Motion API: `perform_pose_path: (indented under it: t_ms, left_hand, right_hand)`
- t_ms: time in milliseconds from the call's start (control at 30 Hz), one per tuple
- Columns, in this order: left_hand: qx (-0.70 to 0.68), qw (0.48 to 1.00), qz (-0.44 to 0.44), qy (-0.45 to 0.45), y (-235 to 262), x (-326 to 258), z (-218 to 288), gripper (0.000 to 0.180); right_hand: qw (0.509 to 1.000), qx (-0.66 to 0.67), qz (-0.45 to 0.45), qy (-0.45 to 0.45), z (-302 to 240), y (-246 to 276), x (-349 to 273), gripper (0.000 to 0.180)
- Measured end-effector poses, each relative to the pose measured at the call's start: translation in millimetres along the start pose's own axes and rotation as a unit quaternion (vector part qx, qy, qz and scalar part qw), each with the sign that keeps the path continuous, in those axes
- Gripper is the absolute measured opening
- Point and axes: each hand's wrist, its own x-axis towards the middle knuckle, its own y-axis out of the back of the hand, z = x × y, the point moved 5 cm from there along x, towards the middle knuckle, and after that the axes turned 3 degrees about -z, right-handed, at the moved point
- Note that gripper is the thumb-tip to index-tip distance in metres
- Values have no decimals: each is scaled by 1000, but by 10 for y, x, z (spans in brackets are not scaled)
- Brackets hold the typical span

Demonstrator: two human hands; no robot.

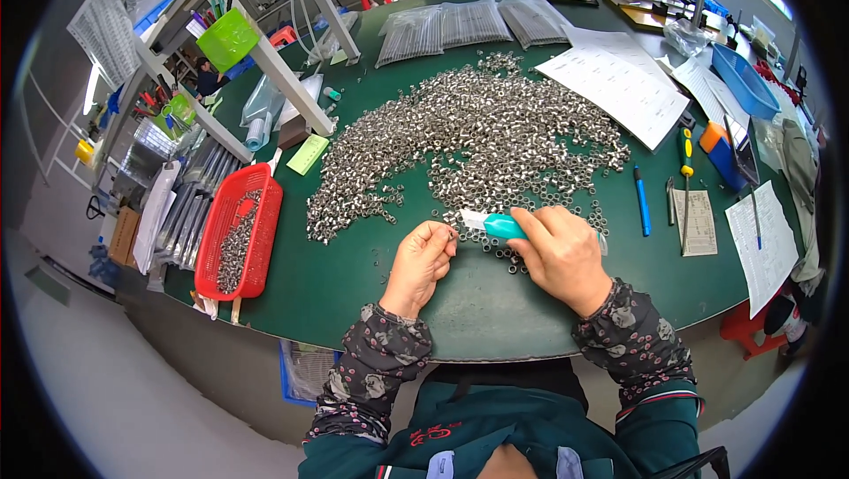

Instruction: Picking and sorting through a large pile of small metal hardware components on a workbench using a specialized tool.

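Note:
My right hand [562, 258] is wrapped round a teal-handled utility knife [504, 227], its pale blade pointing left. At the blade's tip, the fingers of my left hand [421, 265] are pinched together on a small metal ring, mostly hidden by the fingertips. Both hands are over the near part of the green table [354, 298]. Just beyond them spreads a wide heap of small silvery metal rings [513, 125], with some loose ones lying under and around the knife.
On the left stands a red plastic basket [274, 236] partly filled with rings. Right of the heap lie a blue pen [641, 200], a yellow-handled screwdriver [686, 156] and paper sheets [619, 90]. Bagged tubes [473, 23] line the back, and a shelf post [283, 81] rises at left.

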Motion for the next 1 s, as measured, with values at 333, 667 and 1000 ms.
perform_pose_path:
  t_ms: [333, 667, 1000]
  left_hand:
    - [11, 1000, 17, -23, -114, -8, 79, 14]
    - [26, 999, 18, -26, -89, -4, 82, 15]
    - [41, 999, 17, -28, -87, -13, 54, 14]
  right_hand:
    - [997, 48, -36, -46, 57, -60, -44, 25]
    - [993, 66, -68, -66, 79, -102, -67, 21]
    - [987, 86, -105, -82, 103, -156, -83, 20]
